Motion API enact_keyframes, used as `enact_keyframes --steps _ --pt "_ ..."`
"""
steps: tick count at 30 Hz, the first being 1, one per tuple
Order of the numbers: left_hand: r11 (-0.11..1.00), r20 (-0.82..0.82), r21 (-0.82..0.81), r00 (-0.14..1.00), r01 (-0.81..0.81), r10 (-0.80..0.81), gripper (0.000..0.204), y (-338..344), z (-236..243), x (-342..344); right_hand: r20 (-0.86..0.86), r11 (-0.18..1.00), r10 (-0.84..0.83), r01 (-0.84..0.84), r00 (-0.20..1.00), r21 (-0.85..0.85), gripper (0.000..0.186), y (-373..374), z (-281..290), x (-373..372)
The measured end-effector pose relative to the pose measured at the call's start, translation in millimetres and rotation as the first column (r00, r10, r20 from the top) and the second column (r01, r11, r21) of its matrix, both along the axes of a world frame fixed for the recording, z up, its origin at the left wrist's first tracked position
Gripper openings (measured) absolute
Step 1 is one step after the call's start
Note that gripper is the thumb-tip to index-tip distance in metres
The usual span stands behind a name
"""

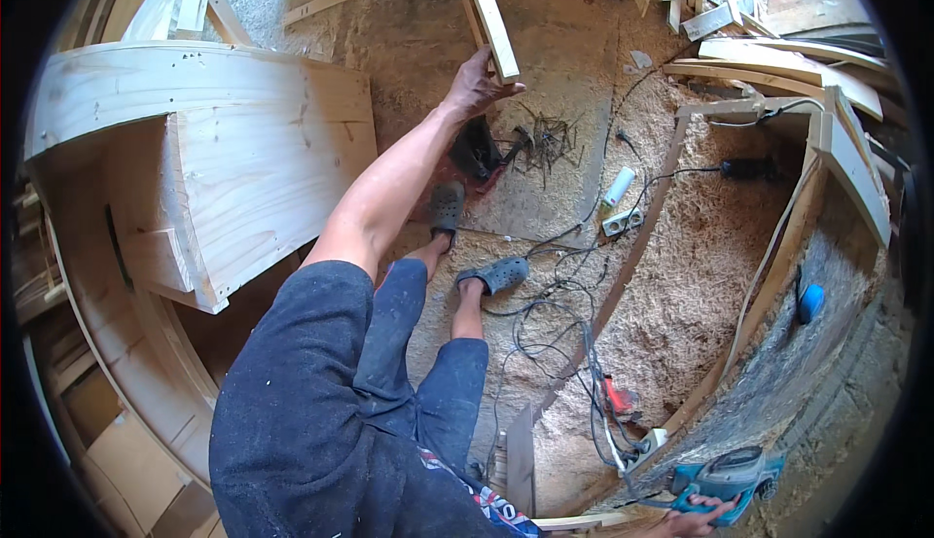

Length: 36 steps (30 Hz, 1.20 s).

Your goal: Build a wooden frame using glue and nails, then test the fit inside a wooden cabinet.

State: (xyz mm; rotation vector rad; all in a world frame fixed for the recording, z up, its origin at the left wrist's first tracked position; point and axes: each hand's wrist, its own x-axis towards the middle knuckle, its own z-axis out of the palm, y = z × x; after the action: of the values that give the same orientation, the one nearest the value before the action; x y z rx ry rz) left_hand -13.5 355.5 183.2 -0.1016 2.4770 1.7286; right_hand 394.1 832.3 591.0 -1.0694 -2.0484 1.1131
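My left arm stretches forward, and my left hand is closed around the near end of a long pale wooden board. The board runs away from me past the upper edge of the view. At the lower right, my right hand grips the handle of a teal electric planer. The planer sits against or just over the grey ledge there; I cannot tell which. Below my left hand, a black and red tool, partly hidden, lies on the floor next to a pile of nails.
A large wooden cabinet stands at my left. Tangled cables and a power strip lie near my feet. A timber frame full of shavings is at the right, with a red tool. Wood offcuts pile up at the far right.
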Motion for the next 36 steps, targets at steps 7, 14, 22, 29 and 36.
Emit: enact_keyframes --steps 7,14,22,29,36 --pt "0.999 -0.086 -0.038 0.996 0.015 -0.018 0.081 -13 -1 6 -0.129 0.885 0.198 -0.234 0.972 -0.402 0.048 -79 -41 -57" --pt "0.999 -0.228 0.019 0.973 0.036 -0.031 0.077 -21 -3 7 0.037 0.505 0.857 -0.824 0.514 -0.257 0.026 -225 -155 -215" --pt "0.996 -0.257 0.058 0.965 0.071 -0.054 0.074 -24 -7 9 0.229 0.483 0.873 -0.828 0.430 -0.286 0.028 -276 -200 -257" --pt "0.995 -0.196 0.046 0.978 0.083 -0.072 0.076 -26 1 4 0.194 0.494 0.869 -0.802 0.455 -0.335 0.026 -291 -197 -295" --pt "0.991 -0.302 0.112 0.953 0.071 -0.034 0.059 -22 -1 2 0.154 0.472 0.882 -0.821 0.446 -0.323 0.029 -301 -198 -328"
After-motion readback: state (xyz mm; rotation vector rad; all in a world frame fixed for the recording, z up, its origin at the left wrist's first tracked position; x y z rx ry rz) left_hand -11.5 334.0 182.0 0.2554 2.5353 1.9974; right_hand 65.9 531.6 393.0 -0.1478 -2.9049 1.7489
